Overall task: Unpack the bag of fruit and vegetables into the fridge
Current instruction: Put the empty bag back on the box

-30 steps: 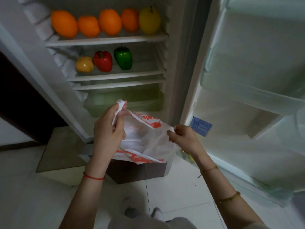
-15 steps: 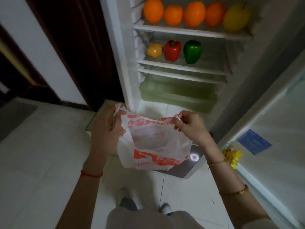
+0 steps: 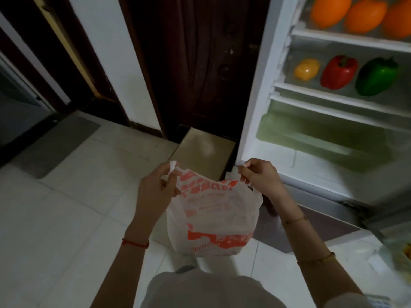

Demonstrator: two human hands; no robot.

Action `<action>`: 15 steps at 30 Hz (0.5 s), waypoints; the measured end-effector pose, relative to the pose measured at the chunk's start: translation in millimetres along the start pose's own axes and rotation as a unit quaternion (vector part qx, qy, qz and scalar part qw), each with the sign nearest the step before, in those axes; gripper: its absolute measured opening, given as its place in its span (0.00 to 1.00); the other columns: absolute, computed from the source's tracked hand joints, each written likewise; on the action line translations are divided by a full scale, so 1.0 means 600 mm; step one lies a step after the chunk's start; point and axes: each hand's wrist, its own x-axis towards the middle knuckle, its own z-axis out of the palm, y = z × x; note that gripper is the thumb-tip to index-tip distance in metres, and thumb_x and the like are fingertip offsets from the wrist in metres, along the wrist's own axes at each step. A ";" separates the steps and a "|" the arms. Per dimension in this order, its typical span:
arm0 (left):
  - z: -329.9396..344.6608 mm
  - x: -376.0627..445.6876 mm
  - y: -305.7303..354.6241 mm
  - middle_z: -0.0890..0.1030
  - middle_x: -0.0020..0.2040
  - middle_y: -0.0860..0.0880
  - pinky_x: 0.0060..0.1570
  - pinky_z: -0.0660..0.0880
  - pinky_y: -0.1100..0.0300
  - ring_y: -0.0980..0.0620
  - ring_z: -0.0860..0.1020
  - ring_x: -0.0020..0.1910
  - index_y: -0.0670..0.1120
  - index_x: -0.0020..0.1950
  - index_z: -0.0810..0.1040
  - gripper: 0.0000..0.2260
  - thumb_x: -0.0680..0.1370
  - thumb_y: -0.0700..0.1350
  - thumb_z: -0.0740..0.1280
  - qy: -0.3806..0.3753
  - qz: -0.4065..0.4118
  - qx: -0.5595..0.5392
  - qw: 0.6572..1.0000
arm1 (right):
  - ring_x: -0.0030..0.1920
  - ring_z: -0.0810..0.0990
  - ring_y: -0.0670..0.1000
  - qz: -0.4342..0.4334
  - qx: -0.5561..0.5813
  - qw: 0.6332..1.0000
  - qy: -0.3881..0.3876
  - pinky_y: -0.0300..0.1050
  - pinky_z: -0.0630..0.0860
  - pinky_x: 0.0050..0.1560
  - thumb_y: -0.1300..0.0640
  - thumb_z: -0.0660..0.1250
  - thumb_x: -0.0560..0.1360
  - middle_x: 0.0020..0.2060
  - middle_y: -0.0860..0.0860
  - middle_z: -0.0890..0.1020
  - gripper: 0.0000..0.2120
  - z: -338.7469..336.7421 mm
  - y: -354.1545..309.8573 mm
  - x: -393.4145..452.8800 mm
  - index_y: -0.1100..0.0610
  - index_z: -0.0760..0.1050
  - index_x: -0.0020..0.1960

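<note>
Beside the open white fridge (image 3: 255, 90), the left hand (image 3: 153, 192) and right hand (image 3: 258, 174) each pinch a handle of a white-and-orange plastic bag (image 3: 213, 221), hanging between them.

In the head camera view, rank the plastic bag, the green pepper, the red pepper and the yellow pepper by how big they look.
1. plastic bag, though nearest the camera
2. green pepper and red pepper, about alike
3. yellow pepper
</note>
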 end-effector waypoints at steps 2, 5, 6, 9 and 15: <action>-0.026 0.030 -0.017 0.83 0.41 0.62 0.35 0.83 0.55 0.61 0.82 0.30 0.52 0.58 0.79 0.08 0.81 0.44 0.64 -0.007 0.011 0.007 1.000 | 0.31 0.79 0.46 -0.001 -0.008 1.000 0.003 0.45 0.77 0.39 0.57 0.67 0.77 0.32 0.51 0.84 0.07 0.039 -0.025 0.030 0.58 0.79 0.41; -0.058 0.076 -0.039 0.85 0.39 0.53 0.37 0.83 0.48 0.58 0.83 0.30 0.53 0.54 0.81 0.06 0.81 0.46 0.65 -0.016 0.014 0.005 1.000 | 0.29 0.78 0.44 -0.005 -0.020 1.000 0.003 0.43 0.77 0.40 0.57 0.67 0.77 0.31 0.51 0.84 0.09 0.088 -0.063 0.078 0.53 0.78 0.37; -0.065 0.092 -0.046 0.86 0.39 0.51 0.38 0.83 0.47 0.56 0.83 0.31 0.53 0.53 0.82 0.06 0.81 0.47 0.65 -0.018 0.014 0.001 1.000 | 0.28 0.78 0.42 -0.007 -0.024 1.000 0.004 0.41 0.77 0.38 0.57 0.67 0.77 0.30 0.50 0.83 0.11 0.100 -0.077 0.094 0.53 0.78 0.36; -0.079 0.138 -0.066 0.86 0.38 0.52 0.38 0.83 0.48 0.55 0.84 0.32 0.52 0.52 0.83 0.08 0.80 0.51 0.66 -0.018 0.022 0.003 1.000 | 0.28 0.78 0.44 0.000 -0.037 0.999 0.007 0.27 0.71 0.28 0.56 0.66 0.78 0.29 0.49 0.81 0.11 0.124 -0.119 0.142 0.58 0.79 0.38; -0.083 0.234 -0.096 0.85 0.36 0.55 0.40 0.81 0.57 0.61 0.83 0.35 0.50 0.53 0.84 0.17 0.76 0.59 0.63 -0.041 0.034 0.034 0.998 | 0.33 0.75 0.45 -0.025 -0.092 0.995 0.034 0.25 0.71 0.33 0.59 0.63 0.79 0.40 0.52 0.80 0.09 0.153 -0.174 0.247 0.63 0.79 0.52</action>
